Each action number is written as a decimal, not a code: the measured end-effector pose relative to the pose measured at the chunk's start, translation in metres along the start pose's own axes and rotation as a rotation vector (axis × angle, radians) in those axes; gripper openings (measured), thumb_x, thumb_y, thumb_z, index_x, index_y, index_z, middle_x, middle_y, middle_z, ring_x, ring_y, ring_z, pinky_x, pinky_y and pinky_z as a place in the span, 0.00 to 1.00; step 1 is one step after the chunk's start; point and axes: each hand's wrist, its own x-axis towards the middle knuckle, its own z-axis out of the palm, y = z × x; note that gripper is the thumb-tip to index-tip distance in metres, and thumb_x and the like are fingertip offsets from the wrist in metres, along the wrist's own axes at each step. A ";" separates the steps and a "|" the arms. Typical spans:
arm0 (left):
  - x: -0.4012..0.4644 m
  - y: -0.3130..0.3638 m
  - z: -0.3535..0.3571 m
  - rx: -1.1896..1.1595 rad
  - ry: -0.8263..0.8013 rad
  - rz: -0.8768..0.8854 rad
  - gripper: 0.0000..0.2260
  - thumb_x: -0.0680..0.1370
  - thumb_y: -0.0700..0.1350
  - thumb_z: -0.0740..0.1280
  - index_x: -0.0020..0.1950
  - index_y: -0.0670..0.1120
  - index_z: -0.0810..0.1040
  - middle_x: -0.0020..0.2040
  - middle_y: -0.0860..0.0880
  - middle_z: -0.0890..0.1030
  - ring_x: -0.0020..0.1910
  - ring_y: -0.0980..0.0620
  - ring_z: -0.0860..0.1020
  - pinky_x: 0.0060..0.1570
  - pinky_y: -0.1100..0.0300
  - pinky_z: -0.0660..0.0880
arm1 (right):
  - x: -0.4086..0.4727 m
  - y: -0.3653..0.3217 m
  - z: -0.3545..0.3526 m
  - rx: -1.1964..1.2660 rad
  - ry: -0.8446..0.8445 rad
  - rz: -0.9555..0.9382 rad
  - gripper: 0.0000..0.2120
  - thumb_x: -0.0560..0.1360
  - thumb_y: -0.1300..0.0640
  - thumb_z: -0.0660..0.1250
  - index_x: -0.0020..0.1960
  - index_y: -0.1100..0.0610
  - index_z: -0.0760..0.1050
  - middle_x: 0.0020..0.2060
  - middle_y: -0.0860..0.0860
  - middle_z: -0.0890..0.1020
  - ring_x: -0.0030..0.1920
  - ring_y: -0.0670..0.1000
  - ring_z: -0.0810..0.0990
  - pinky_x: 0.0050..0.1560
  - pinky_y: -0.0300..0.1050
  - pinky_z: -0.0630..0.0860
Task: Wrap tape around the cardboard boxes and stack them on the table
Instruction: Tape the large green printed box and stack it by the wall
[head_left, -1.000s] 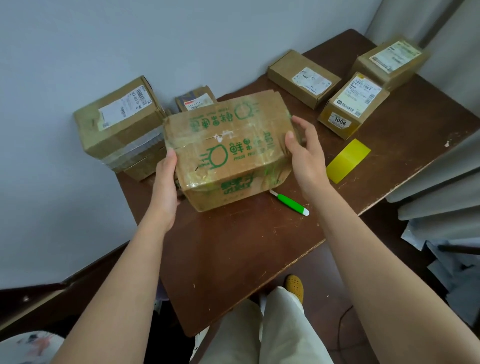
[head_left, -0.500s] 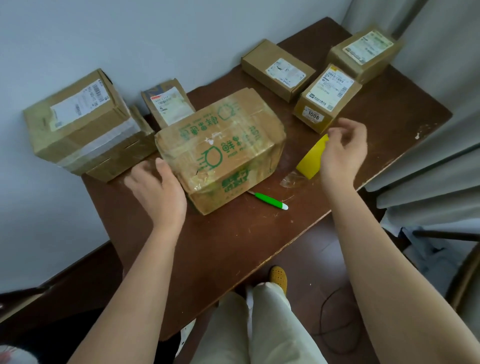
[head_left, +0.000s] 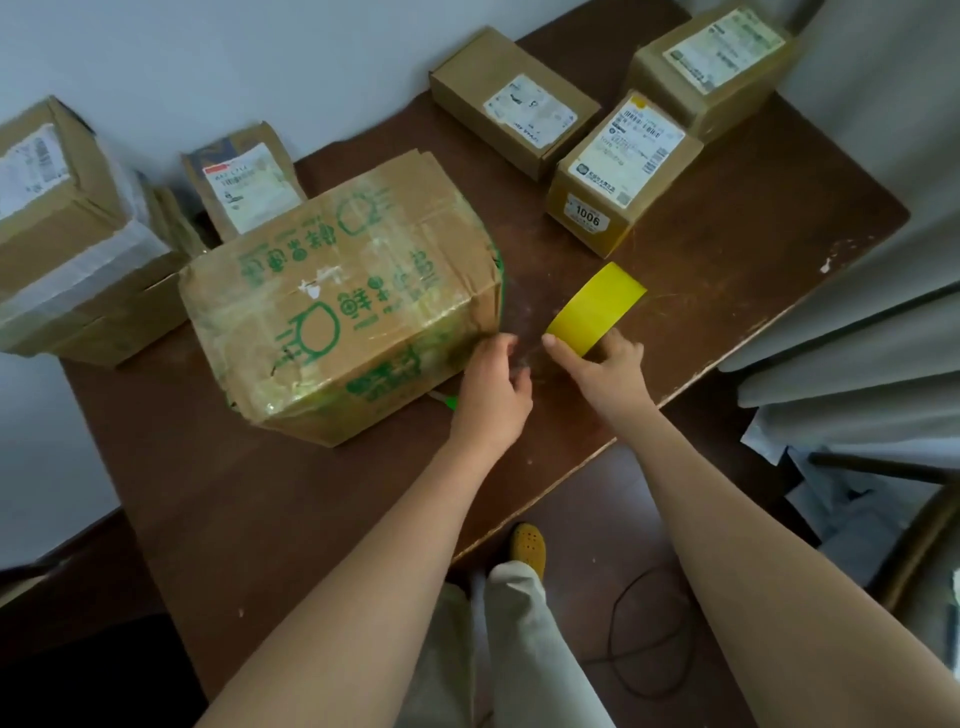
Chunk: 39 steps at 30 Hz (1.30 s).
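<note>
A large worn cardboard box (head_left: 337, 306) with green print sits in the middle of the brown table (head_left: 322, 509). To its right stands a yellow tape roll (head_left: 597, 306), and my right hand (head_left: 602, 374) grips its near side. My left hand (head_left: 493, 389) is just left of the roll, by the box's right lower corner. Its fingers are curled toward a clear strip of tape that seems to run between the two hands; whether they pinch it I cannot tell. A green pen (head_left: 447, 401) peeks out under my left hand.
Two stacked boxes (head_left: 67, 234) stand at the far left, a small labelled box (head_left: 244, 182) behind the big one. Three labelled boxes (head_left: 618, 176) lie at the back right. A curtain (head_left: 857, 322) hangs right of the table edge. My legs and a cable are below.
My right hand left the big box, reached the yellow roll and took hold of it. My left hand crossed from the box's left side to beside the roll.
</note>
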 end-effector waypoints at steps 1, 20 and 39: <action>0.008 0.000 0.007 0.010 -0.016 -0.023 0.19 0.79 0.38 0.66 0.70 0.39 0.70 0.65 0.41 0.75 0.62 0.41 0.75 0.63 0.46 0.72 | 0.002 0.002 -0.001 -0.039 0.009 -0.016 0.19 0.75 0.39 0.69 0.59 0.50 0.81 0.57 0.42 0.76 0.67 0.54 0.63 0.71 0.53 0.57; 0.044 0.008 0.003 -0.116 -0.227 -0.042 0.08 0.83 0.47 0.61 0.45 0.47 0.73 0.48 0.47 0.75 0.47 0.51 0.76 0.48 0.56 0.69 | -0.005 -0.014 -0.022 0.504 0.041 -0.320 0.06 0.77 0.48 0.70 0.51 0.38 0.84 0.53 0.43 0.85 0.59 0.48 0.82 0.64 0.55 0.76; 0.006 0.114 -0.078 -0.571 -0.361 -0.376 0.05 0.77 0.38 0.71 0.43 0.40 0.76 0.35 0.46 0.82 0.33 0.53 0.82 0.34 0.64 0.78 | -0.039 -0.088 -0.084 0.773 0.129 -0.145 0.02 0.77 0.55 0.72 0.48 0.52 0.83 0.47 0.49 0.87 0.51 0.48 0.85 0.54 0.45 0.80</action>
